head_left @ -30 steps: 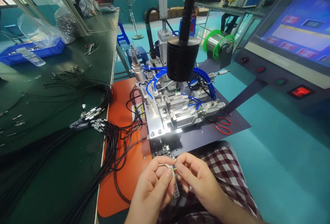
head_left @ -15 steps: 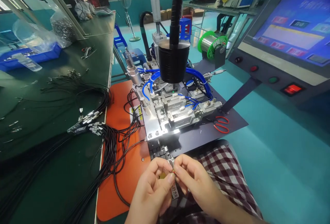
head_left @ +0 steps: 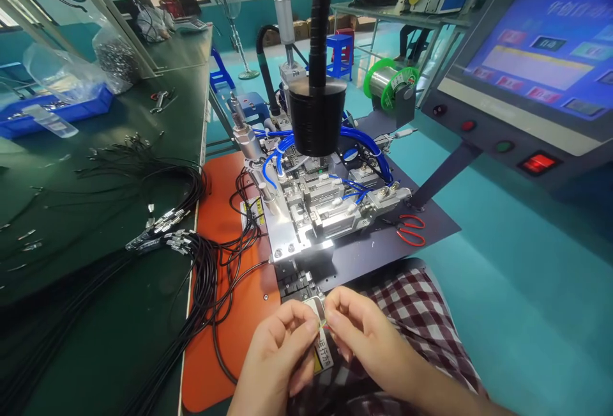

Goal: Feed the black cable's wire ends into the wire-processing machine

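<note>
My left hand (head_left: pixel 280 355) and my right hand (head_left: pixel 366 339) meet low in the middle, just in front of the machine's front edge. Both pinch the thin coloured wire tips of a cable end (head_left: pixel 324 323) between thumb and fingers. A yellow and white label (head_left: pixel 322 352) shows between the two hands. The small soldering machine (head_left: pixel 316 205) with blue hoses and a black lamp head (head_left: pixel 317 117) stands right behind the hands. My lap in checked cloth (head_left: pixel 412 314) lies under the right wrist.
A bundle of black cables with metal plugs (head_left: pixel 167 234) lies on the green bench and orange mat (head_left: pixel 225 211) at left. Red scissors (head_left: pixel 409 231) rest right of the machine. A touch screen panel (head_left: pixel 531 64) stands at right. A blue tray (head_left: pixel 57 106) and plastic bags sit at far left.
The view has tilted slightly, so the machine sits lower-left. Both hands stay together on the wire tips, shifted a little lower, and the label shows more.
</note>
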A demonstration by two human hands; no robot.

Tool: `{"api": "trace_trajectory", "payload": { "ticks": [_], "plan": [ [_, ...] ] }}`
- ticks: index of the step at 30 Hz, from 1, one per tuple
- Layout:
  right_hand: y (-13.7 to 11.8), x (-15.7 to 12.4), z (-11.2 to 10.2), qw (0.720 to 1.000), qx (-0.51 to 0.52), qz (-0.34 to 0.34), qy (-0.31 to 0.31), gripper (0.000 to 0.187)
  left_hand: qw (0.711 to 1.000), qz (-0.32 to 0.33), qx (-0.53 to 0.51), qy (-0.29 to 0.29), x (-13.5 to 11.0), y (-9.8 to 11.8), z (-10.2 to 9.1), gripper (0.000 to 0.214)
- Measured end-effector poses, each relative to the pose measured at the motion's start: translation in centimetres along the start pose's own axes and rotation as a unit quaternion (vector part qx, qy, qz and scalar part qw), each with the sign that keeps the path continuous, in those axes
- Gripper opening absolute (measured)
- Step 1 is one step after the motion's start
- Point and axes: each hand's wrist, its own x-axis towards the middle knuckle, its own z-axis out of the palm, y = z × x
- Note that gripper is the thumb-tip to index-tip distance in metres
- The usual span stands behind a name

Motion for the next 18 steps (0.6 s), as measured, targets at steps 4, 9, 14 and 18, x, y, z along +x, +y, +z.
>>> {"api": "trace_trajectory", "payload": {
  "ticks": [4, 9, 14, 18],
  "plan": [
    [0.0, -0.2, -0.2, 1.000, -0.020, -0.013, 0.019, 0.022, 0.999, -0.002, 0.027, 0.022, 0.1, 0.1, 0.1, 0.031],
    [-0.2, -0.1, -0.2, 0.998, 0.054, -0.016, 0.014, 0.026, 1.000, -0.008, 0.022, 0.013, 0.2, 0.2, 0.1, 0.030],
    [-0.7, -0.1, 0.6, 0.999, 0.037, 0.016, 0.010, 0.030, 1.000, -0.003, 0.000, 0.005, 0.1, 0.1, 0.1, 0.021],
    [0.0, -0.3, 0.9, 0.998, 0.040, 0.037, 0.014, 0.027, 1.000, -0.015, -0.013, 0.005, 0.1, 0.0, 0.0, 0.021]
  ]
}}
